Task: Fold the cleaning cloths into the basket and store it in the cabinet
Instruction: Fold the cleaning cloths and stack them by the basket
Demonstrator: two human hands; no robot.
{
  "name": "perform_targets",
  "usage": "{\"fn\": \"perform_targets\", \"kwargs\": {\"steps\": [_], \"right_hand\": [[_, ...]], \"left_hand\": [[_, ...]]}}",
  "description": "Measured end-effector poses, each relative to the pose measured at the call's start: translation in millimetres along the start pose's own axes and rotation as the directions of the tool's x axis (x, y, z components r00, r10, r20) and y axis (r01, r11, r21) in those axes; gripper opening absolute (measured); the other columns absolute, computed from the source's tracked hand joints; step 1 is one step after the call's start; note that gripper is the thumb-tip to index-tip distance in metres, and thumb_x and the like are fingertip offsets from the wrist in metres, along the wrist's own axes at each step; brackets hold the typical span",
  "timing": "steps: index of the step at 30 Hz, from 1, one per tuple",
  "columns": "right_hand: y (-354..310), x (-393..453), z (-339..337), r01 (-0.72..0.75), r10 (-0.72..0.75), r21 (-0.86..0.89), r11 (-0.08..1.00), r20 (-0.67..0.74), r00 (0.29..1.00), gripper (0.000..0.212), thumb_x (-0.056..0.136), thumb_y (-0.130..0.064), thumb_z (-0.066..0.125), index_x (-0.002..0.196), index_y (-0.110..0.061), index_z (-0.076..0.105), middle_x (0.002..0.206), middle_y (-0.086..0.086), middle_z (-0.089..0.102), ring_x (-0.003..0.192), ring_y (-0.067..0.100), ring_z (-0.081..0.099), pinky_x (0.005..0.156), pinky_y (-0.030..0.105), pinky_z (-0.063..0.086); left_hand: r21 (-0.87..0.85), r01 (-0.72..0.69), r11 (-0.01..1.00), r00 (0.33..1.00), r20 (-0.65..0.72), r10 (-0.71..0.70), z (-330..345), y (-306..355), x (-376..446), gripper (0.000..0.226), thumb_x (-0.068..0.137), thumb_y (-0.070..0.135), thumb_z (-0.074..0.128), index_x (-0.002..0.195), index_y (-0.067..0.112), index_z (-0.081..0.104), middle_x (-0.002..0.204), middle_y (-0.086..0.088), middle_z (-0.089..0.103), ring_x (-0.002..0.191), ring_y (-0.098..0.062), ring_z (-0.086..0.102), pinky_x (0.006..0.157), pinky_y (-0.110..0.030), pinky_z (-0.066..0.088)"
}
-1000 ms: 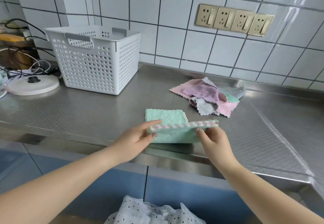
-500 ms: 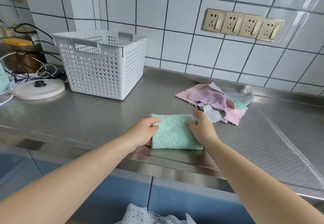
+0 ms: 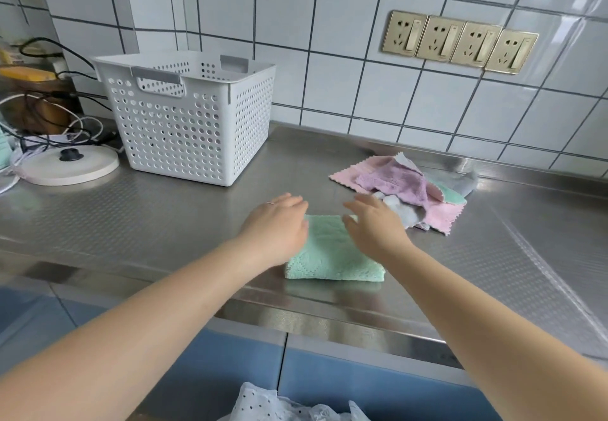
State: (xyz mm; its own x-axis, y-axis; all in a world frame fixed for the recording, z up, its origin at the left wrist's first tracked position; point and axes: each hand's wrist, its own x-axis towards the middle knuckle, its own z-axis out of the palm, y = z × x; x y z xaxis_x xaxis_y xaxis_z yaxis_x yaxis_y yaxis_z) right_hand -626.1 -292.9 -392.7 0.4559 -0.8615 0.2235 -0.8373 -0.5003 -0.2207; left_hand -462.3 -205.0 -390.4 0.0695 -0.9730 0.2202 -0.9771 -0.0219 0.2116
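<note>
A folded green cloth [image 3: 329, 252] lies flat near the front edge of the steel counter [image 3: 164, 216]. My left hand [image 3: 276, 226] rests on its left side, fingers stretched forward past the far edge. My right hand [image 3: 375, 226] lies on its right side, fingers spread and slightly raised. Neither hand grips the cloth. A loose pile of pink, purple, grey and green cloths [image 3: 408, 190] sits just behind and right of my right hand. The white perforated basket [image 3: 187, 117] stands at the back left, with no cloth visible inside.
A white round appliance base [image 3: 65, 165] and tangled cables [image 3: 49, 124] lie left of the basket. Gold wall sockets [image 3: 460, 42] are on the tiled wall. Blue cabinet doors [image 3: 329, 387] run below the counter. White dotted fabric [image 3: 279, 404] shows at the bottom edge.
The green cloth was held up folded at its front edge, then laid flat. Both hands now slide forward over its top, pressing it down.
</note>
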Motion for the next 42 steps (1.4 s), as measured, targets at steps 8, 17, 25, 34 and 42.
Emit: {"fn": "perform_targets", "kwargs": {"steps": [8,17,25,34,42], "right_hand": [[-17,-11,38,0.049,-0.027,-0.073,0.996,0.276,0.961,0.049,0.1,-0.04,0.022,0.148,-0.035,0.019,0.158,-0.009,0.014,0.146,0.012,0.007,0.112,0.062,0.004],[12,-23,30,-0.104,0.111,-0.04,0.994,0.296,0.949,0.058,0.095,-0.059,0.017,0.149,-0.036,0.011,0.159,-0.005,0.005,0.147,0.016,0.002,0.114,0.059,0.004],[31,-34,-3,-0.252,0.237,0.085,0.964,0.157,0.959,0.071,0.088,-0.056,0.048,0.145,-0.023,0.022,0.114,-0.003,0.062,0.106,0.023,0.057,0.09,0.036,0.045],[26,-40,-14,-0.387,0.243,0.571,0.724,0.314,0.918,0.055,0.085,-0.03,0.068,0.135,-0.021,0.045,0.103,-0.001,0.063,0.082,0.012,0.057,0.078,0.026,0.042],[-13,-31,2,-0.41,0.19,0.83,0.379,0.364,0.912,0.026,0.084,-0.008,0.068,0.104,-0.023,0.061,0.12,0.013,0.055,0.082,0.017,0.062,0.059,0.025,0.053]], "left_hand": [[0.101,0.072,0.992,0.967,0.236,-0.094,41,20,2,0.057,0.098,0.027,0.026,0.15,0.011,0.011,0.16,-0.004,0.003,0.147,-0.018,0.002,0.118,-0.045,0.001],[0.032,0.11,0.993,0.964,0.239,-0.115,40,10,-6,0.06,0.096,0.034,0.022,0.151,0.016,0.005,0.16,0.0,-0.006,0.147,-0.013,-0.004,0.118,-0.045,-0.003],[0.054,0.188,0.981,0.961,0.194,-0.195,31,-14,-23,0.068,0.093,0.061,0.024,0.15,0.026,0.013,0.158,-0.004,0.017,0.147,-0.023,0.007,0.117,-0.047,0.001],[-0.407,0.201,0.891,0.977,0.153,-0.15,18,-8,-30,0.05,0.096,0.032,0.05,0.143,0.02,0.038,0.15,-0.001,0.036,0.137,-0.018,0.035,0.111,-0.029,0.027],[-0.877,0.317,0.361,0.932,0.216,-0.292,6,-36,-32,0.05,0.09,0.004,0.059,0.136,0.018,0.047,0.136,0.001,0.051,0.119,-0.011,0.052,0.102,-0.03,0.041]]}}
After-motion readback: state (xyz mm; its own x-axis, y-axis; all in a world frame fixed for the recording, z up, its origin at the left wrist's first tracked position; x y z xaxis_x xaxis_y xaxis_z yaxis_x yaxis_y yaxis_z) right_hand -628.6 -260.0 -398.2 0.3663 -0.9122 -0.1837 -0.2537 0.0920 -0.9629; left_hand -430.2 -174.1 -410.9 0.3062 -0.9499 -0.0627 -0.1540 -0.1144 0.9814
